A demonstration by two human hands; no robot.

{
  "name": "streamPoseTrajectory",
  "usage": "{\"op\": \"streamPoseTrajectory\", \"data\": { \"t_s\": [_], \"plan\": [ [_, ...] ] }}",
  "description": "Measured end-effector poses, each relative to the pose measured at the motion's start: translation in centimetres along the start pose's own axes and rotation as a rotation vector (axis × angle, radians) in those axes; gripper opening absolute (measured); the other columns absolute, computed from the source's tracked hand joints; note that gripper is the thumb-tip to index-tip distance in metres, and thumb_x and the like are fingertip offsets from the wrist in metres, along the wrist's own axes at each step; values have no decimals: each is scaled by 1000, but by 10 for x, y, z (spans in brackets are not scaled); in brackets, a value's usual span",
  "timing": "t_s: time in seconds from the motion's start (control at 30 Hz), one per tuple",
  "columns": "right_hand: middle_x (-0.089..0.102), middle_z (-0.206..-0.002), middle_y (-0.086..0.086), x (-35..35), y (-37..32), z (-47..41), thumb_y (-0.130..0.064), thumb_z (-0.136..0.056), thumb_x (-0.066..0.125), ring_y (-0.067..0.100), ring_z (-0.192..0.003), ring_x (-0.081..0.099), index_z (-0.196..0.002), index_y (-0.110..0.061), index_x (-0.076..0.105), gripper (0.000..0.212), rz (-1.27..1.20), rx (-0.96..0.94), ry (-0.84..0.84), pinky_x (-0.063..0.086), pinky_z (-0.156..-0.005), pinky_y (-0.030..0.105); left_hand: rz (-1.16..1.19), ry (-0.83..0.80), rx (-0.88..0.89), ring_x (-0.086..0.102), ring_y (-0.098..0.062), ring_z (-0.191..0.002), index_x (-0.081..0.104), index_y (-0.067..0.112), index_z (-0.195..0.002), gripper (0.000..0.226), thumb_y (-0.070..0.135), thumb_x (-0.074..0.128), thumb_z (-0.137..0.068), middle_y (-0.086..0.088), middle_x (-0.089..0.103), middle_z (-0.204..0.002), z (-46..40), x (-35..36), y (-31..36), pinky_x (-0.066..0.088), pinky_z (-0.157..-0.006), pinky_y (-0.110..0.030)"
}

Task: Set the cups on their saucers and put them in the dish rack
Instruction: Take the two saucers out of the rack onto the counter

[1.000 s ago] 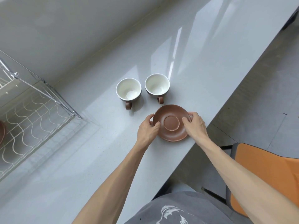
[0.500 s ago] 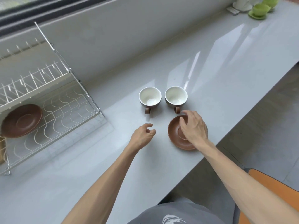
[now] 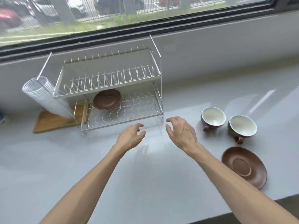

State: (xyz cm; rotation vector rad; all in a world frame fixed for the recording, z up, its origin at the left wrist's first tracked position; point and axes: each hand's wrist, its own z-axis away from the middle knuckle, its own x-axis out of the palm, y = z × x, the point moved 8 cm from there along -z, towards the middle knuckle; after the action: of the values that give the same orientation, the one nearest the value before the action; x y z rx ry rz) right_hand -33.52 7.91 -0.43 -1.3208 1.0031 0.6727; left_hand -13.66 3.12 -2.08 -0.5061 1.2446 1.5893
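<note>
Two dark cups with white insides stand upright on the grey counter at the right, the left cup (image 3: 213,119) and the right cup (image 3: 242,127), handles toward me. A brown saucer (image 3: 244,166) lies in front of them near the counter's front edge. A second brown saucer (image 3: 107,99) rests on the lower tier of the white wire dish rack (image 3: 124,118). My left hand (image 3: 131,136) and my right hand (image 3: 182,132) hover empty with fingers spread, just in front of the rack's lower right corner, apart from every dish.
A stack of white ridged plates (image 3: 43,96) leans against the rack's left side over a wooden tray (image 3: 53,121). A window ledge (image 3: 210,46) runs behind the rack. The counter's front edge (image 3: 258,206) drops off at the lower right.
Both hands let go of the near saucer and moved left toward the rack. My view swung left and up, so the whole rack and window came into sight.
</note>
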Motion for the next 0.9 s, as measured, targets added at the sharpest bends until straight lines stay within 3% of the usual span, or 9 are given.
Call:
{"op": "streamPoseTrajectory", "data": {
  "t_s": [0.2, 0.4, 0.67, 0.77, 0.9],
  "plan": [
    [47, -152, 9, 21, -85, -31, -34, -100, 50, 27, -138, 44, -135, -19, 57, 38, 80, -232, -10, 40, -106, 43, -268, 282, 26, 44, -28, -138, 47, 24, -147, 50, 38, 50, -98, -5, 51, -147, 13, -71, -49, 35, -113, -42],
    [37, -158, 11, 28, -134, -65, -39, -101, 48, 25, -145, 36, -144, -19, 48, 47, 166, -338, 2, 37, -106, 43, -341, 494, -57, 39, -26, -141, 45, 25, -147, 53, 40, 50, -97, -5, 48, -149, 17, -117, -84, 31, -113, -41],
    [31, -159, 11, 53, -161, -114, -40, -102, 46, 26, -147, 30, -150, -20, 38, 53, 186, -342, -68, 33, -111, 44, -214, 519, -152, 36, -26, -145, 41, 23, -151, 56, 40, 49, -98, -8, 44, -153, -21, -144, -115, 29, -116, -43],
    [48, -144, 10, 62, -167, -134, -41, -99, 49, 31, -132, 47, -144, -20, 45, 49, 214, -331, -72, 41, -101, 43, -184, 498, -184, 38, -25, -143, 41, 24, -151, 56, 42, 48, -98, -6, 45, -152, -45, -149, -125, 31, -115, -43],
    [48, -151, 15, 79, -172, -162, -41, -98, 53, 33, -130, 53, -142, -15, 50, 51, 232, -332, -82, 46, -97, 45, -156, 480, -237, 51, -29, -129, 53, 20, -137, 48, 43, 50, -95, -7, 58, -137, -78, -157, -138, 41, -103, -43]
  ]
}}
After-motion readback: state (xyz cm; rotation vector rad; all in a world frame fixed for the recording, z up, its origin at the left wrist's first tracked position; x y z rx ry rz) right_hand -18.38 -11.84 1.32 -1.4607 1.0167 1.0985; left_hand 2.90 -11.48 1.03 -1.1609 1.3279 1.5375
